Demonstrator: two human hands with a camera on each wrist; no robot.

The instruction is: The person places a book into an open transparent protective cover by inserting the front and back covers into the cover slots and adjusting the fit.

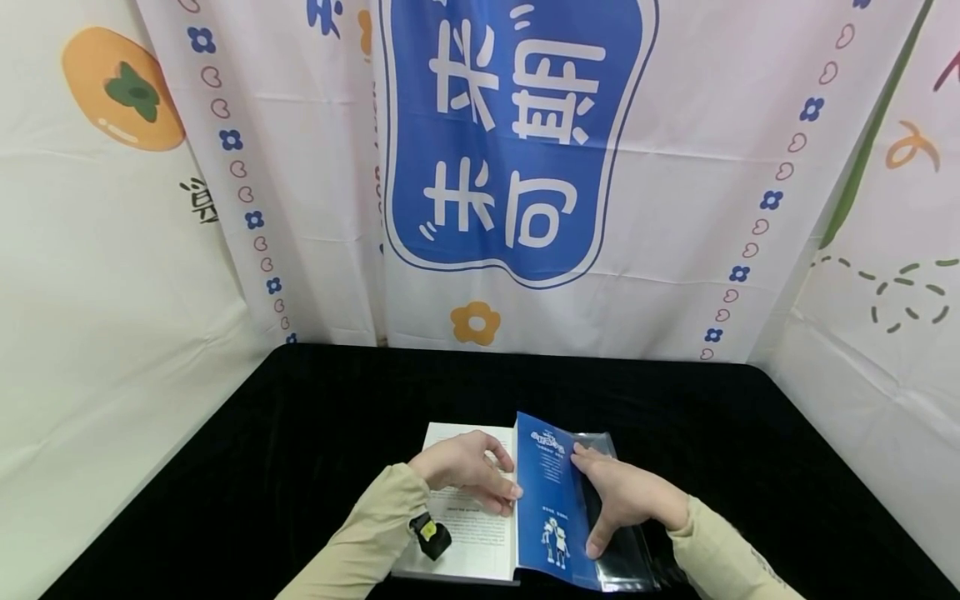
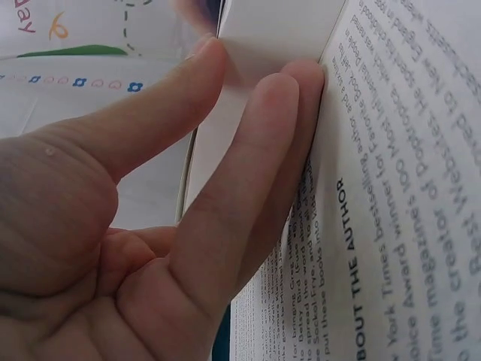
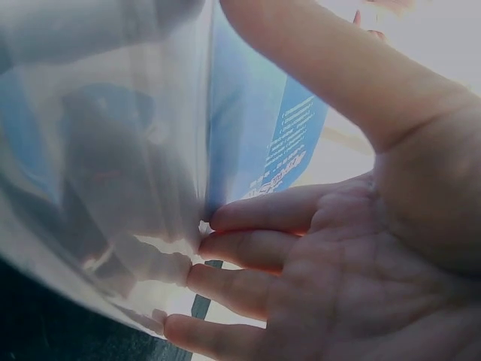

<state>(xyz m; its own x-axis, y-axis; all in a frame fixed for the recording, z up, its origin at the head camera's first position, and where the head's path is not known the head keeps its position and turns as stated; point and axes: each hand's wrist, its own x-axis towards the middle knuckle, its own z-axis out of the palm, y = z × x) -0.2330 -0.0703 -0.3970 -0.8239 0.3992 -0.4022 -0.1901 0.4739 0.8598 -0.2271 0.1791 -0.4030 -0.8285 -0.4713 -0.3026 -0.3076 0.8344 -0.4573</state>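
1. The book point(image 1: 483, 542) was seen lying open at the near edge of the black table point(image 1: 322, 417), between both hands; text headed "About the Author" was shown on the page point(image 2: 421, 263).
2. Judged by how things lay, the opening of the book was done and the blue flap point(image 1: 551, 492) was lifted out at a slant beside the page.
3. The clear plastic point(image 1: 630, 558) was spread beyond the flap's outer edge; no part of it was seen folded over the flap's front, so the fitting together of these two was judged unfinished.
4. The left hand point(image 1: 467, 471) was reached across the page to the fold, its fingertips set against the paper, thumb and fingers held apart with nothing seen pinched.
5. The right hand point(image 1: 630, 492) was laid along the flap's outer edge, thumb spread wide, its nearly straight fingers touched to the border of flap and plastic; no clamp was shown.
6. Both forearms, in beige sleeves point(image 1: 375, 525), were angled inward; a black device point(image 1: 431, 537) was worn at the left wrist.
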